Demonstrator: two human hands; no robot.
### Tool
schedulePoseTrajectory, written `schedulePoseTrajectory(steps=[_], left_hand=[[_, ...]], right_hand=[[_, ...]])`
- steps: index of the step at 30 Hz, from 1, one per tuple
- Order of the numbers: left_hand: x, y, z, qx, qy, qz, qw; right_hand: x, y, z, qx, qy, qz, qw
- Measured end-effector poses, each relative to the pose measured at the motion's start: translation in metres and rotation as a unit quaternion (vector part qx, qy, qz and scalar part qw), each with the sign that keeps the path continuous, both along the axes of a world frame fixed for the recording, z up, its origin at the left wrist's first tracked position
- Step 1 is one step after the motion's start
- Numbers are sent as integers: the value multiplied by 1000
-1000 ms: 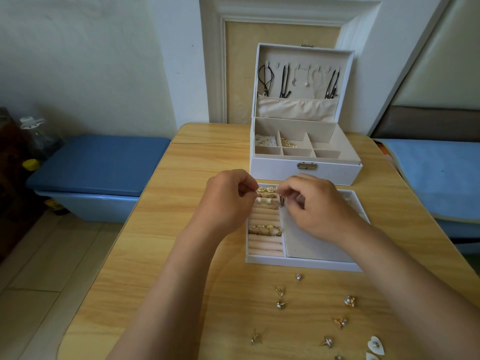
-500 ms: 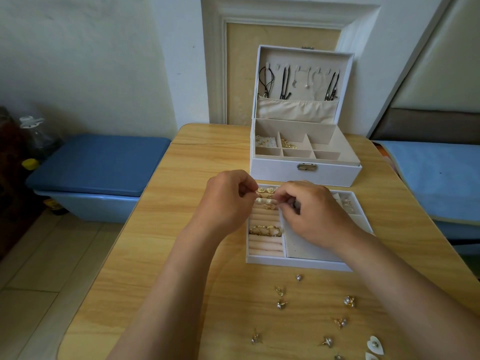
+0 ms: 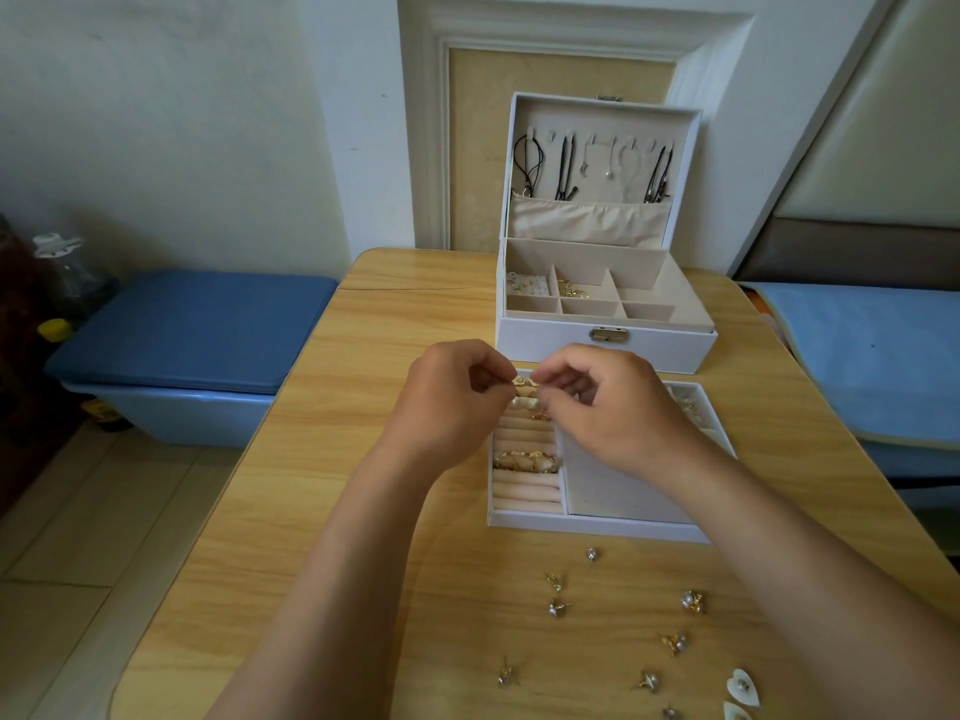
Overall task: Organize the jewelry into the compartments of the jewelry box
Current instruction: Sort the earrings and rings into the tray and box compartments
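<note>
Over the far end of the ring rolls [image 3: 524, 491], I have both hands drawn together so their fingertips nearly meet. My left hand [image 3: 452, 402] and my right hand [image 3: 618, 413] each close thumb against forefinger to a narrow pinch, with the other fingers curled loosely under. Between the two pinches sits a small gold piece [image 3: 523, 383]. It is too small for me to name, and I cannot tell whether it hangs free or touches the roll beneath. Two hands on so tiny a thing suggests to me that one steadies it while the other works it into a slot. Directly under the grip lies the tray [image 3: 597, 530], set apart on the table [image 3: 363, 459] in front of the jewelry box [image 3: 608, 348], I judge so that the slots are within easy reach. Nearer me than the grip, a row of gold rings [image 3: 524, 459] is tucked across the rolls. Beyond the grip the box stands open, with necklaces [image 3: 566, 168] hung in its lid. Well short of the grip, on my side of the tray, loose earrings [image 3: 557, 608] lie scattered on the wood, not yet sorted.
</note>
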State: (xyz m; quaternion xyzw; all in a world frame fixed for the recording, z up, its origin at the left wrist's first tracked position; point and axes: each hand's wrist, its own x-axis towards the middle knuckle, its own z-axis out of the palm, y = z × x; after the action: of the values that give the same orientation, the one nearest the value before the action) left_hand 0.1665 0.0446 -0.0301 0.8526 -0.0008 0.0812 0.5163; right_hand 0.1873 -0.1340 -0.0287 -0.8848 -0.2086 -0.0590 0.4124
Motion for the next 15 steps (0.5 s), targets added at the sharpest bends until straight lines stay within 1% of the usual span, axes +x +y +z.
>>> schedulePoseTrajectory(steps=[3,6,9,12,15], left_hand=[[-1,0,2,-59,14,-6,998],[-2,1,5,-114,20,-14,993],[-3,1,7,-132,21,-13,991],[-4,4,8,-113,32,-9,993],[-7,8,10,-110,71,-31,991]], right_hand=[[2,6,5,45,85,-9,995],[1,11,9,69,123,-16,990],[-1,17,12,102,155,-25,982],[0,20,14,116,157,-36,980],[1,21,13,107,135,-29,985]])
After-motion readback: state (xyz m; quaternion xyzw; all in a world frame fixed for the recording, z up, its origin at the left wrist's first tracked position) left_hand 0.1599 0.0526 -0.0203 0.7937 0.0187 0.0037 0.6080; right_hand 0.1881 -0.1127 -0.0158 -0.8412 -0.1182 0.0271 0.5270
